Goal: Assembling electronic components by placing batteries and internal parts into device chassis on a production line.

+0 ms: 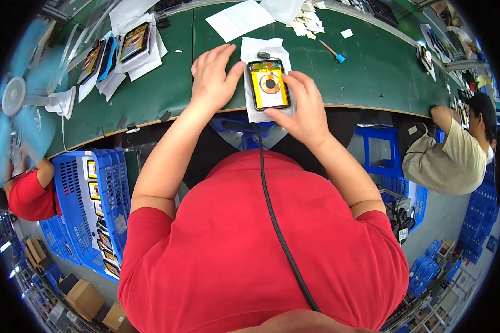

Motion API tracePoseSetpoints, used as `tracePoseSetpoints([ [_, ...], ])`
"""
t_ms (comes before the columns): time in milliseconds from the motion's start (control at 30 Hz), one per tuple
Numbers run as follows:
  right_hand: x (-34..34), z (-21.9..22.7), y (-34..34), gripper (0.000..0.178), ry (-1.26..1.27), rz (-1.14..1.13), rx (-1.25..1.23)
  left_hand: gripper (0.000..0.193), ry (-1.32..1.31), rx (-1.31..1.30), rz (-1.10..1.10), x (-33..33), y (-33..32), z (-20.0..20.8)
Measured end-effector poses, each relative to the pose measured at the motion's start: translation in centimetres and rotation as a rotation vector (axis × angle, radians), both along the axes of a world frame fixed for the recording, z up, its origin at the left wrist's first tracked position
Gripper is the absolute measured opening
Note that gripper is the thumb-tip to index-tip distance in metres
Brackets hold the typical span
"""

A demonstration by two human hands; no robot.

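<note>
A phone with its back off (269,91) lies flat on a white paper sheet (261,115) at the table's near edge. Yellow film, a round copper coil and a strip of circuit board show inside it. My right hand (305,108) grips its right side, the thumb by the lower edge and the fingertips at the upper right. To the left of the phone, my left hand (214,77) rests on the green table, fingers stretched out and holding nothing. A small dark connector piece (263,55) sits just above the phone's top edge.
Stacked phones and papers (136,44) lie at the left, beside a blue fan (14,97). A blue-tipped tool (333,51) and white scraps (307,22) are at the back. Blue crates (103,205) with phones stand left; a co-worker (455,144) sits at right.
</note>
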State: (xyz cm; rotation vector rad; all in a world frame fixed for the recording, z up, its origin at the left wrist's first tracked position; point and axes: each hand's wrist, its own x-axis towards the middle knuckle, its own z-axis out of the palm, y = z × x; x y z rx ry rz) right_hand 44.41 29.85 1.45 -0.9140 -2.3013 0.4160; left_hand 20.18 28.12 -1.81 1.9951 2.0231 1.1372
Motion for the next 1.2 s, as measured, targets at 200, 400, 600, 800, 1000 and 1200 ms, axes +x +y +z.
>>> tracePoseSetpoints([
  [200, -2.2, -0.3, -0.7, 0.085, -0.048, -0.044, -0.001, 0.021, 0.000, -0.170, 0.139, 1.7, 2.0, 1.6],
  [400, -1.9, -0.6, 1.2, 0.078, 0.183, 0.006, -0.150, 0.019, -0.542, -0.244, 0.102, 0.9, 2.2, 1.6],
  [600, -3.2, -0.4, 2.5, 0.090, 0.234, 0.050, -0.017, 0.038, -1.619, -0.183, -0.051, 3.3, 1.1, 3.8],
  [800, -3.7, -0.8, 5.6, 0.091, 0.519, 0.019, -0.503, 0.050, -1.600, -0.175, -0.083, 1.6, 0.9, 3.4],
  [1000, -5.2, 0.9, 8.5, 0.042, 0.736, 0.123, -1.337, 0.052, -1.577, -0.201, -0.149, 0.9, 1.9, 3.7],
  [1200, -5.6, 0.7, 8.4, 0.034, 0.722, 0.085, -1.284, 0.051, -1.525, -0.248, -0.168, 0.5, 2.0, 3.5],
])
